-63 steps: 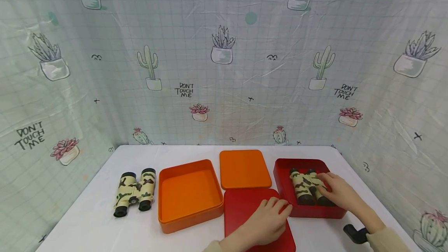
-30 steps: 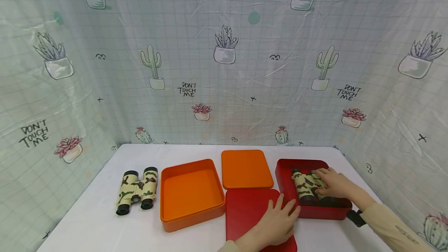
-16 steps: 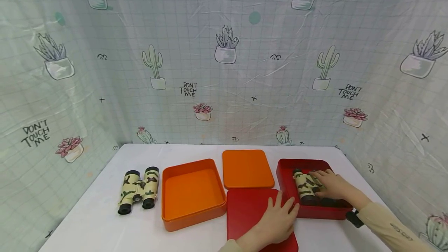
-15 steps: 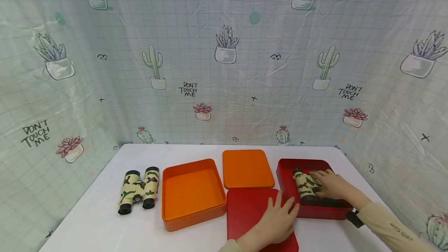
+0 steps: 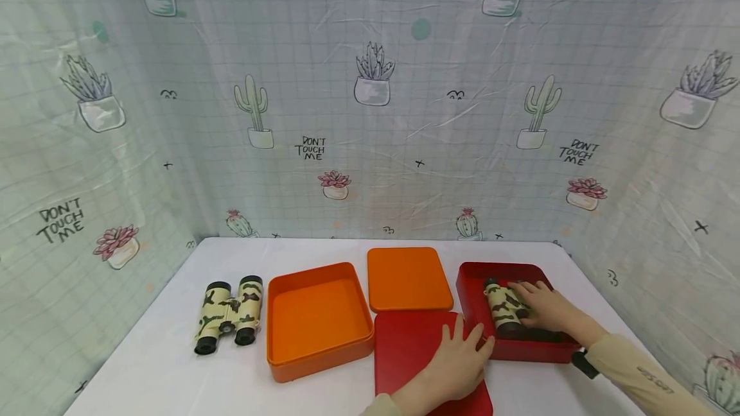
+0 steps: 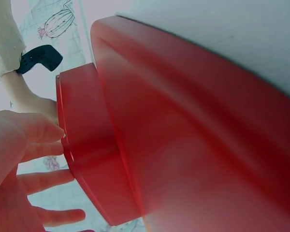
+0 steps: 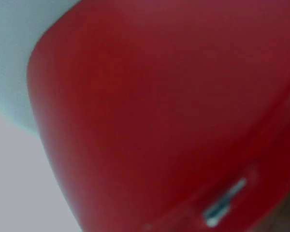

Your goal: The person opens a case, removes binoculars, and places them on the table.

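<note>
At the right of the head view, camouflage binoculars [image 5: 504, 308] lie inside the red box [image 5: 517, 350]. My right hand [image 5: 549, 310] reaches over the box's near right side and grips their right barrel, largely hiding it. The thumb sits between the two barrels. My left hand [image 5: 453, 364] is over the red lid [image 5: 405, 339], fingers spread, fingertips right at the box's left side. In the left wrist view, the fingers [image 6: 46, 181] stretch toward the rim of the red box. The right wrist view shows just the box's outer wall [image 7: 150, 106]; the hand is hidden there.
A second pair of camouflage binoculars [image 5: 228, 313] stands at the left on the white table [image 5: 231, 390]. Beside it is an orange box [image 5: 318, 364] with nothing inside. The orange lid [image 5: 409, 278] lies behind the red one. A patterned curtain [image 5: 376, 133] encloses the back and sides.
Over two seconds my left fingers have spread wider and moved slightly toward the box. My right hand has settled lower over the right barrel. The binoculars stay in the red box.
</note>
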`<state>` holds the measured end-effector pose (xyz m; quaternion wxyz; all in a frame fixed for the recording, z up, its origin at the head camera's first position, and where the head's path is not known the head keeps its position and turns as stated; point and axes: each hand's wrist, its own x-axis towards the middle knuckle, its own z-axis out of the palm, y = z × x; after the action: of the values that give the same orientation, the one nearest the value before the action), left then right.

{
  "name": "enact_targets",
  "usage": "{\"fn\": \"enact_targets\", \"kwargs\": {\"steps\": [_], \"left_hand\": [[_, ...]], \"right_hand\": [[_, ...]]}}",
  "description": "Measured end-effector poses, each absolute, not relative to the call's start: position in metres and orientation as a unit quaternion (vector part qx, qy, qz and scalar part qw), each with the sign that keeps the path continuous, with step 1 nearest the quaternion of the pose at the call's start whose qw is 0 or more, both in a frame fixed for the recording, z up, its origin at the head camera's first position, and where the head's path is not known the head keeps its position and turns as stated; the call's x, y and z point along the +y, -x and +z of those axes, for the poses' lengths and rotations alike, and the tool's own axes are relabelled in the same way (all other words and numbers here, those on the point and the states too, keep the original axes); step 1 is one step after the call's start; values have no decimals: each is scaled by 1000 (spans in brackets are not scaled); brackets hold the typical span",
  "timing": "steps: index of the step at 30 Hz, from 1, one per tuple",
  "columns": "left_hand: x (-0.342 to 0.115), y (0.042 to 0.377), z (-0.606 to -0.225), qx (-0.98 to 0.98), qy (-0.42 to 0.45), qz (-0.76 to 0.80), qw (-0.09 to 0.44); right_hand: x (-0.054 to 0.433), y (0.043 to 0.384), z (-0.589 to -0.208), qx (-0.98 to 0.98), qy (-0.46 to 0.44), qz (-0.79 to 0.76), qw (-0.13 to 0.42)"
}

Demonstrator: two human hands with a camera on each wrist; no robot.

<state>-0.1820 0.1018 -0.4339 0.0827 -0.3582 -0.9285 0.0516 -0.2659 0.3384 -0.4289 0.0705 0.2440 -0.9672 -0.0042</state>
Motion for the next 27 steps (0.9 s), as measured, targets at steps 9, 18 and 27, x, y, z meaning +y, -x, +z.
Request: {"fn": "enact_targets", "kwargs": {"steps": [9,18,27], "left_hand": [[102,180,-432,-927,356,64,100],[102,180,-432,-928,356,53,93],[104,180,-430,-929,356,52,87]], "right_hand": [[338,268,-433,-963,-248,-20,104],[336,267,-433,-963,-243,-39,113],[341,273,-432,-953,-244,-76,165]]}}
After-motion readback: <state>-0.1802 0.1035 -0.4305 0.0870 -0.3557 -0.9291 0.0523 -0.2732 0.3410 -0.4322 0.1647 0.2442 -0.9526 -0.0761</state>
